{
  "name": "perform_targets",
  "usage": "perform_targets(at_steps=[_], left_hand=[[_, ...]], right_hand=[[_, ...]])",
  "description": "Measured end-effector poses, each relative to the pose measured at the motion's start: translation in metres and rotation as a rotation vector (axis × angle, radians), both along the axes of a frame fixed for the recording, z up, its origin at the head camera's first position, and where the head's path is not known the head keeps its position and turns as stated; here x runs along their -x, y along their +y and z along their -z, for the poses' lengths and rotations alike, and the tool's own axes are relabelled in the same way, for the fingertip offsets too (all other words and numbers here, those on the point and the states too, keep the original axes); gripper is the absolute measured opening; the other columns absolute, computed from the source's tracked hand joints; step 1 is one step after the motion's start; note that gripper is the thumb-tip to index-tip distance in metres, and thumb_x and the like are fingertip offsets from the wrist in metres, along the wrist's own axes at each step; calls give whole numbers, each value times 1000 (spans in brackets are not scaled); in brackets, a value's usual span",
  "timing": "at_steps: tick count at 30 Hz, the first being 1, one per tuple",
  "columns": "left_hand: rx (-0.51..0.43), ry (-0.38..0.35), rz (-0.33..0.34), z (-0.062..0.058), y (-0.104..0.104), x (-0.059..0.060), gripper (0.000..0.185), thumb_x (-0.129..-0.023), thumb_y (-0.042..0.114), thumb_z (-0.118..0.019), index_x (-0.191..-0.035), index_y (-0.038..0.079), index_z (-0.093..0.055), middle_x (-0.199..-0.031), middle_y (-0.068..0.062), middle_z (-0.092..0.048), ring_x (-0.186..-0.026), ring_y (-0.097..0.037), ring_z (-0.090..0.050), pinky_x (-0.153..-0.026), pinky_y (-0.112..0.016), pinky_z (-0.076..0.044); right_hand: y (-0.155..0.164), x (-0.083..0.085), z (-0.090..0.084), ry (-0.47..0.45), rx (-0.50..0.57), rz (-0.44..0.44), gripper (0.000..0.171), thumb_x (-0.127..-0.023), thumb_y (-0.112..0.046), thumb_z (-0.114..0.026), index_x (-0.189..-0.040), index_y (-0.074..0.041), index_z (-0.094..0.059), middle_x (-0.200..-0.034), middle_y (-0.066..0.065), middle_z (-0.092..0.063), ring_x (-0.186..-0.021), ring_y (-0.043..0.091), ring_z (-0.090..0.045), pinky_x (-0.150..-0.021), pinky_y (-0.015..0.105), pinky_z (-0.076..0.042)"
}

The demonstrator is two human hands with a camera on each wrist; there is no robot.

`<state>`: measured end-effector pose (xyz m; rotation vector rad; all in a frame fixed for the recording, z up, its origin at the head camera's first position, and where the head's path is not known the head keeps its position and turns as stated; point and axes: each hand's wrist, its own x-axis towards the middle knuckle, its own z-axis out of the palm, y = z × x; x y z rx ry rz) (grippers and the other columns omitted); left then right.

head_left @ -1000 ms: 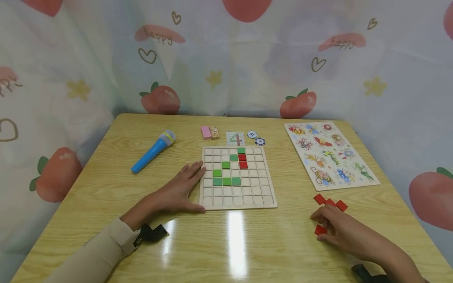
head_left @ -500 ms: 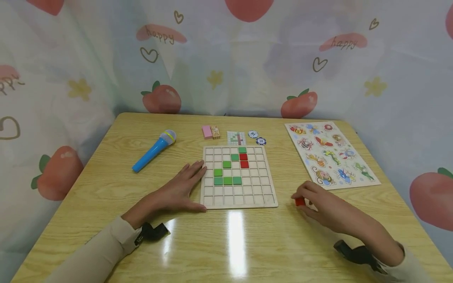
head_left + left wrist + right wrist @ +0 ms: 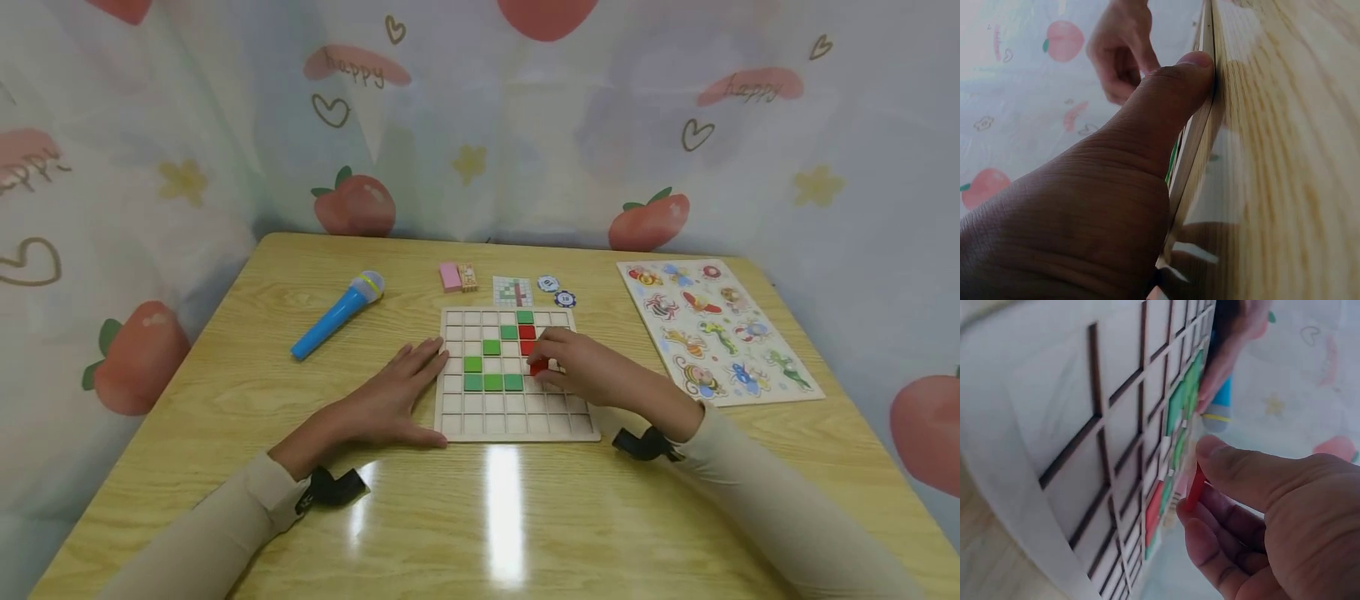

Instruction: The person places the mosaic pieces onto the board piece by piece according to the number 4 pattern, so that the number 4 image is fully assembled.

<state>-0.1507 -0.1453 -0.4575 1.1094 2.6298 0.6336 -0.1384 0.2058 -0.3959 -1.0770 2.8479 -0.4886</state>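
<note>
A pale wooden grid board (image 3: 495,403) lies on the table, with several green tiles (image 3: 491,382) and two red tiles (image 3: 527,332) in its cells. Thumb and fingers of my right hand (image 3: 588,367) pinch another red tile (image 3: 538,367) over the board, just below those two. Seen from the right wrist, the pinched red tile (image 3: 1195,489) is tilted on edge and apart from the grid. My left hand (image 3: 390,404) rests at the board's left side, fingers spread and touching its edge. In the left wrist view, the left thumb (image 3: 1179,87) lies against the board's rim.
Behind the board lie a small pattern card (image 3: 512,291), two round chips (image 3: 565,298), a pink block (image 3: 450,277) and a patterned block (image 3: 467,277). A blue toy microphone (image 3: 330,321) is at left, an insect picture board (image 3: 720,333) at right.
My right hand has picked up a red tile from the right side of the table and carried it left over the board. The left hand stays at the board's edge. The head view shifted slightly.
</note>
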Motion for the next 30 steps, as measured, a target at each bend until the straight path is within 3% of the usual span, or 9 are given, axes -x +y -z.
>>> perform_targets(at_steps=[6,13,21,26,30], left_hand=[[26,-10,10,-2,5,1,133,-79,75,-81,-173,11,-13,-183,-8,-2,-170,-30,-4,-138,-57,-8],[35,-2,6,-8,5,2,133,-78,73,-82,-173,12,-13,-183,-8,-2,-170,-31,-3,-138,-57,-8],[18,-6,7,-5,1,4,132,-78,71,-84,-172,10,-14,-183,-9,-2,-170,-31,-4,-139,-57,-7],[12,-12,8,-2,0,3,132,-79,69,-84,-172,8,-14,-182,-10,-3,-170,-31,-4,-139,-57,-6],[17,-24,8,-3,-2,2,132,-79,69,-84,-172,8,-13,-182,-11,-3,-170,-32,-4,-139,-57,-6]], right_hand=[[-6,14,12,-26,0,25,12,-98,-13,-77,-109,-10,-74,-110,4,-67,-103,19,-60,-88,38,-58],[-9,19,14,-62,56,107,8,-97,-11,-79,-103,-12,-74,-108,2,-66,-98,18,-60,-86,37,-57],[-11,19,12,-66,52,68,12,-98,-2,-74,-106,-11,-75,-110,5,-68,-101,20,-64,-90,40,-59],[10,4,6,-18,81,20,27,-101,2,-68,-123,-12,-72,-127,5,-67,-114,23,-67,-95,43,-61],[47,-23,-7,166,185,33,40,-95,10,-71,-127,-14,-72,-130,3,-68,-121,20,-66,-98,27,-59]])
